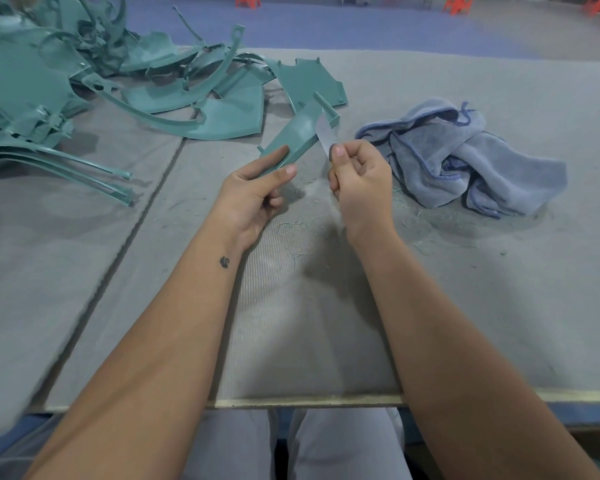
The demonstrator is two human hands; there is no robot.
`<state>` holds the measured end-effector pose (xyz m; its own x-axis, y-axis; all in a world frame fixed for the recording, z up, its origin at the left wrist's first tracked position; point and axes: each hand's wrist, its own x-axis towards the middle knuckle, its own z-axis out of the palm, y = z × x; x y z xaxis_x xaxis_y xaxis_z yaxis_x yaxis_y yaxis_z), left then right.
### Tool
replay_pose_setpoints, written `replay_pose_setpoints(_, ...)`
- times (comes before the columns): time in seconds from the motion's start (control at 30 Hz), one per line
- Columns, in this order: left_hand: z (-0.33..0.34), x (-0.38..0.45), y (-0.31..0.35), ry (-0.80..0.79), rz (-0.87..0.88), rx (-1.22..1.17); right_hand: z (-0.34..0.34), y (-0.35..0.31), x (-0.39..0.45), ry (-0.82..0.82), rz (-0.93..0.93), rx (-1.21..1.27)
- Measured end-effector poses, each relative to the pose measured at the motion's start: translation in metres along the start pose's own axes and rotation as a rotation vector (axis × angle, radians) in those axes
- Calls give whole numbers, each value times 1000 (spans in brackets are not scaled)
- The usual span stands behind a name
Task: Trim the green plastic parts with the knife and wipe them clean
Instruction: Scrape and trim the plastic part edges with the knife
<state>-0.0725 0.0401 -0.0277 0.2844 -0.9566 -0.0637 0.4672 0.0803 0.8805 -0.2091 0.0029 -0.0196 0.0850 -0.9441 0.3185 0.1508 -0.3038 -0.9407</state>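
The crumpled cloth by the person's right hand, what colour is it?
The cloth is light blue-grey with a darker blue stitched edge, seen in the head view.

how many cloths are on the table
1. A crumpled blue cloth lies on the table just right of the right hand, which grips the knife. Another could be hidden under the pile of green parts at far left.

No readable text, label, brand, number or sign anywhere.
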Motion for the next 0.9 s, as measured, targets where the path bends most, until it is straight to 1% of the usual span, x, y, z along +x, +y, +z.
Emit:
replay_pose_setpoints(0.1, 0, 1, 1, -16, -7, 9, 1, 0, -1, -23, 8, -2)
replay_pose_setpoints(0.17, 0, 0, 2, -18, -15, 27, 3, 0, -3, -84, 9, -27)
replay_pose_setpoints(0.27, 1, 0, 2, -21, -13, 40, 6, 1, -6, -180, 10, -112)
replay_pose_setpoints(0.37, 1, -1, 2, -46, -7, 42, 7, 2, -7, -223, 6, -205)
replay_pose_setpoints(0.5, 2, -2, 2, -70, -18, 63, 6, 4, -6, -165, -28, -222)
replay_pose_setpoints(0.63, 0, 0, 2, -51, -20, 65, 9, 6, -6, -112, -53, -196)
replay_pose_setpoints(0.77, -3, 2, 1, -27, -38, 8, 1, 4, 2, 37, -48, -71)
replay_pose_setpoints(0.9, -3, 3, 0, -25, -35, -10, -3, 5, 3, 24, -29, -35)
